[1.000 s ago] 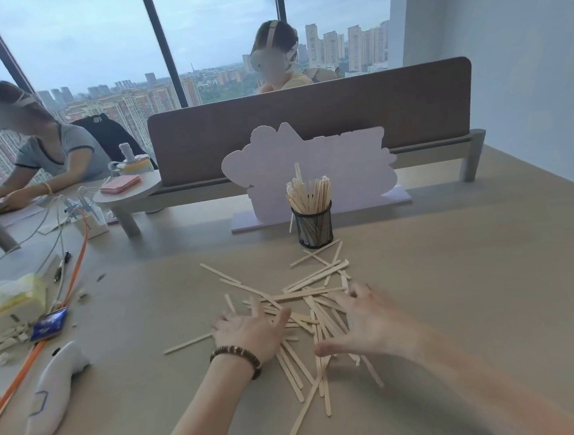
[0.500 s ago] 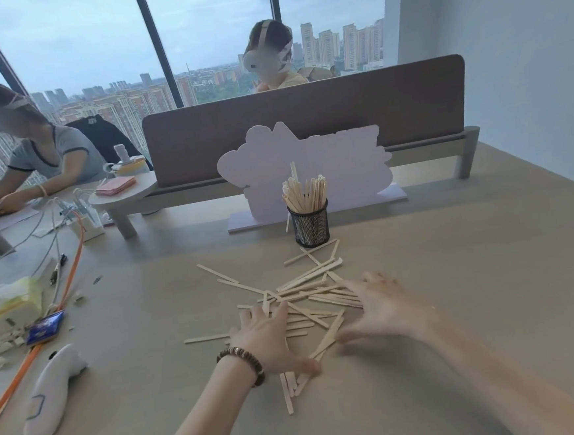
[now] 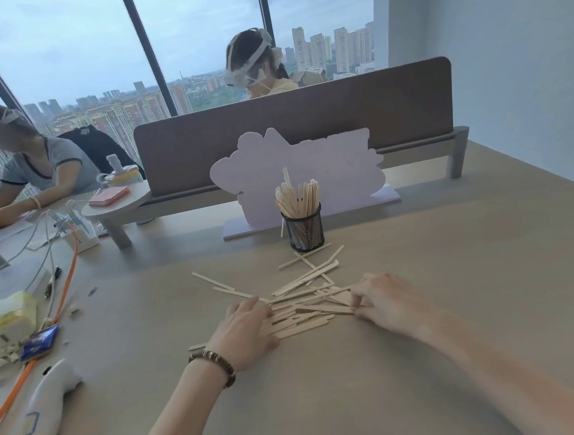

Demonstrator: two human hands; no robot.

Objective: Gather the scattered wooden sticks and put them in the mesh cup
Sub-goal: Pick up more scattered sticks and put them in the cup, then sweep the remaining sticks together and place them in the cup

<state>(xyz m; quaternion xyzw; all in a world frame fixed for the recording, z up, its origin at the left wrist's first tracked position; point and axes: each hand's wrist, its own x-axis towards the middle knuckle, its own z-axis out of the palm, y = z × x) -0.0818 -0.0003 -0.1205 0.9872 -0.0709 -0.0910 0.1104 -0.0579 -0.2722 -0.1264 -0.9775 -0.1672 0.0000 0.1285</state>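
Note:
Several wooden sticks (image 3: 303, 314) lie in a loose heap on the table, mostly pointing left to right. My left hand (image 3: 250, 333), with a bead bracelet on the wrist, lies spread against the heap's left ends. Against the right ends rests my right hand (image 3: 388, 302), its fingers curled and the fingertips touching the sticks. Neither hand has lifted any stick. A few more sticks (image 3: 311, 261) lie scattered between the heap and the black mesh cup (image 3: 305, 231). The cup stands upright behind them with several sticks (image 3: 297, 196) in it.
A lilac cut-out board (image 3: 336, 165) and a brown desk divider (image 3: 339, 117) stand behind the cup. At the left lie a white handheld device (image 3: 43, 404), an orange cable (image 3: 67, 286), a tissue pack (image 3: 5, 318) and a power strip. Two people sit at neighbouring desks.
Both hands have swept inward and away from me, pushing the spread sticks into a tighter heap with most sticks now lying crosswise. The cup has not moved.

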